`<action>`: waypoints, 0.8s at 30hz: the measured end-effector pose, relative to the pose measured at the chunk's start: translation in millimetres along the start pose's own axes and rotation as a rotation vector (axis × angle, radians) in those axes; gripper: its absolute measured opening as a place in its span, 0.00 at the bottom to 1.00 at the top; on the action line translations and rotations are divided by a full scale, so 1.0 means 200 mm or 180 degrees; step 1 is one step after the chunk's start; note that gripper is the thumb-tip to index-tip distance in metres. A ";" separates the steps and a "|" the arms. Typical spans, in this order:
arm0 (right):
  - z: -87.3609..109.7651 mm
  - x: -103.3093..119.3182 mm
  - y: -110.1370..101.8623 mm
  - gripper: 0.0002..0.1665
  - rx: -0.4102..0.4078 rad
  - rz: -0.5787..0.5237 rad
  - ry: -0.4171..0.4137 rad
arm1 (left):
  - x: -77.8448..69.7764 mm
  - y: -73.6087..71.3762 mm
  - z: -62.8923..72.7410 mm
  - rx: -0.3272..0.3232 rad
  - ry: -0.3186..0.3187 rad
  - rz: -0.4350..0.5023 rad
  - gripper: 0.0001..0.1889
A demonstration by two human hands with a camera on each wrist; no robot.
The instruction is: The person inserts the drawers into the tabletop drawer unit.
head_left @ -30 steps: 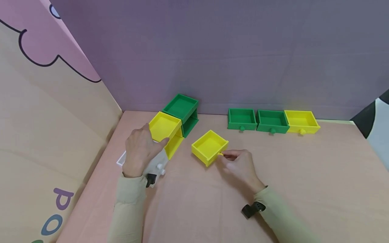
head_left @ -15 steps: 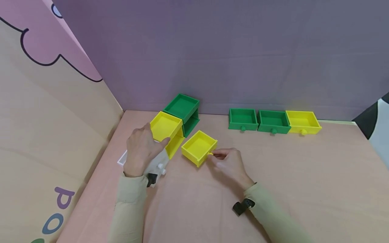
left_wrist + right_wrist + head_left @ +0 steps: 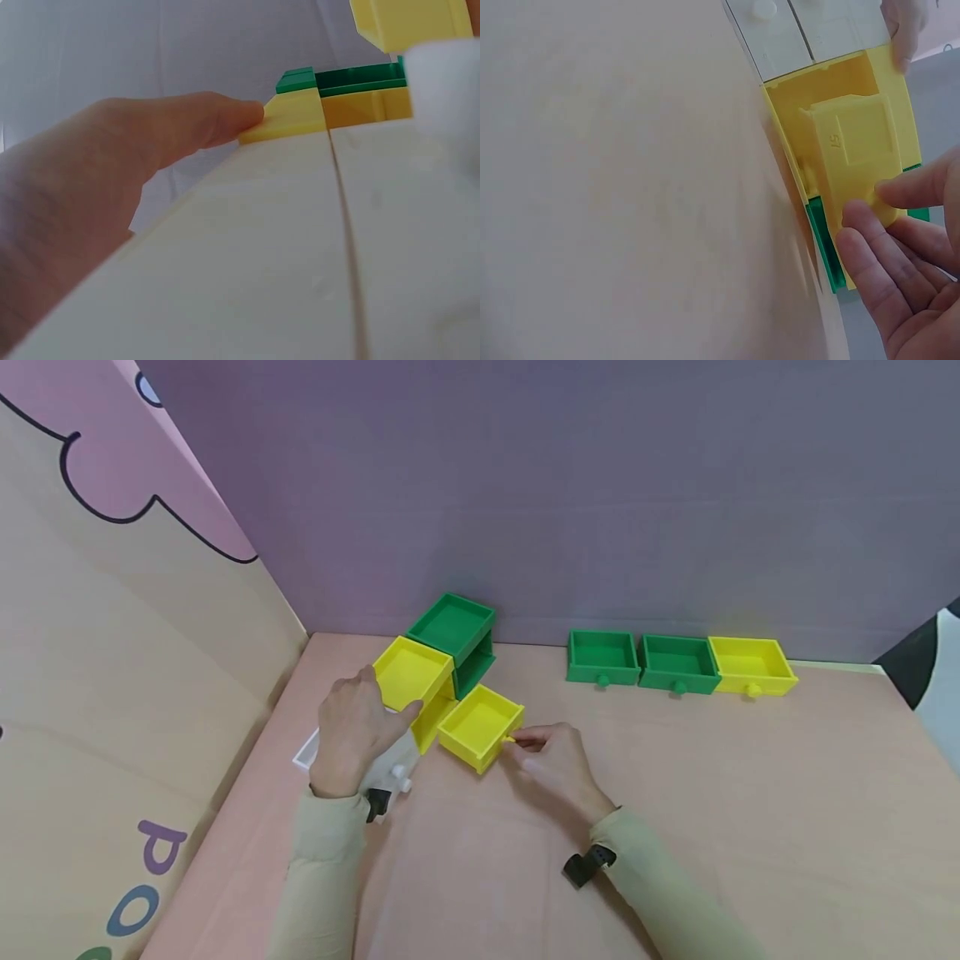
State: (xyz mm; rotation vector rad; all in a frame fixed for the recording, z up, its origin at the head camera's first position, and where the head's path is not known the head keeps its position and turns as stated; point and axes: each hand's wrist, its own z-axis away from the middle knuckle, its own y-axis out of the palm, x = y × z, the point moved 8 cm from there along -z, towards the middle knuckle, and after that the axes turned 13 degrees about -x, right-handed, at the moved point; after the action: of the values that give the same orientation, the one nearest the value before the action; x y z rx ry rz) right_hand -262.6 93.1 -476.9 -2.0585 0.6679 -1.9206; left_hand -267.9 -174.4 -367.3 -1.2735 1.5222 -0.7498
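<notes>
My right hand [image 3: 551,768] pinches the small knob of a yellow drawer [image 3: 480,727] between thumb and fingertips. In the right wrist view, the drawer [image 3: 859,150] is held in front of the open bay of the yellow drawer case [image 3: 787,97], slightly turned to it. My left hand [image 3: 356,731] grips the top of the yellow case [image 3: 408,672], its thumb on the front upper edge; the other fingertips are hidden in the head view. Beneath this hand sits a white drawer unit [image 3: 390,768] with white knobs, touching the yellow case.
A green case [image 3: 453,622], its bay empty, adjoins the yellow case by the back wall. Two green drawers [image 3: 602,656] [image 3: 678,662] and another yellow drawer [image 3: 752,667] stand in a row at the back right. A patterned wall [image 3: 150,652] borders the left side.
My right hand has moved the yellow drawer leftward, from apart on the table up close to the yellow case. My left hand has stayed in place on the case.
</notes>
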 end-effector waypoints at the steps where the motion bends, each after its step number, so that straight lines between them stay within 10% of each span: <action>1: 0.00 0.01 0.01 0.12 0.0012 0.0003 -0.0008 | 0.00 0.00 0.00 0.0019 -0.0006 -0.0020 0.42; 24: -0.01 0.07 0.12 0.11 0.0135 -0.0001 -0.0109 | -0.01 0.02 0.00 0.0184 0.0001 -0.0090 0.45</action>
State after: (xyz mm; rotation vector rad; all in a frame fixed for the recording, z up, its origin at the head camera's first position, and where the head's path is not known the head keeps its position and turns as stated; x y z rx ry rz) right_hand -267.3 65.2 -476.8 -2.0613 0.6139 -1.8788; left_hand -268.8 -172.1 -371.1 -1.2542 1.4751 -0.8069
